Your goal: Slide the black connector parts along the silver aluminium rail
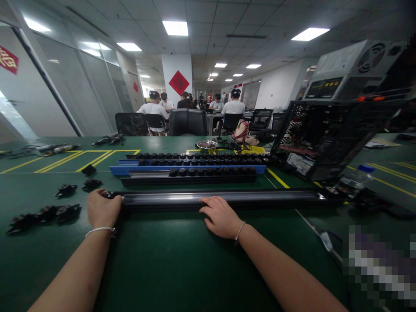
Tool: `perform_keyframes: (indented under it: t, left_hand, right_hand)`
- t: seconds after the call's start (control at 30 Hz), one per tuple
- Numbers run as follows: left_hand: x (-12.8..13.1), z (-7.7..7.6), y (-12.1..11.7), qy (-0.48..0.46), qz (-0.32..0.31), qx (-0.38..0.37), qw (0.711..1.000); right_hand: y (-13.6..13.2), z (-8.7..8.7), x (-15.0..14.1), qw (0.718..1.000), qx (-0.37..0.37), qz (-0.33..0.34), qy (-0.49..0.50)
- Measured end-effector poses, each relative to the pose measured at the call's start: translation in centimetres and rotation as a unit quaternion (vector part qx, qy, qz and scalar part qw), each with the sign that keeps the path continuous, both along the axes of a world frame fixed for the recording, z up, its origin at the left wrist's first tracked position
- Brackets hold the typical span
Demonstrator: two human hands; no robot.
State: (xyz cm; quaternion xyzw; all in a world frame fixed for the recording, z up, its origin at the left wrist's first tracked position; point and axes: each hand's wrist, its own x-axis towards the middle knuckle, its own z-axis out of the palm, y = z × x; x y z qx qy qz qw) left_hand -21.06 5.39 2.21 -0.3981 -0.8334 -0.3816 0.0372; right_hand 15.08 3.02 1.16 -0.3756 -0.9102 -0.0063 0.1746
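A long black rail with a shiny metal channel (175, 198) lies crosswise before me on the green table. At its left end my left hand (103, 209) is closed, fingers and thumb pinching a small black part (109, 195) mostly hidden by the hand. My right hand (222, 217) lies against the rail's middle, fingers apart and touching its near side. Left of my left hand are several loose black parts with finned edges (48, 213), and more of them (66, 190) lie just behind.
Beyond the rail lie blue and black rails (117, 170) lined with similar black parts. A metal bowl (206, 144) stands behind them. To the right are an open computer case (325, 134) topped by power supplies (354, 60), a blue-capped bottle (355, 180) and a cable (326, 240).
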Motion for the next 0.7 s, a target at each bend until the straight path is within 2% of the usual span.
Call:
perform_keyframes:
  t: [0.4, 0.7]
  left_hand:
    - [-1.2, 0.0, 0.5, -0.052, 0.023, 0.024, 0.998]
    - [-3.7, 0.0, 1.3, -0.123, 0.088, 0.066, 0.986]
  right_hand:
    - [-0.1, 0.2, 0.0, 1.0, -0.003, 0.0, 0.001]
    - [-0.1, 0.1, 0.0, 1.0, -0.005, 0.0, -0.003]
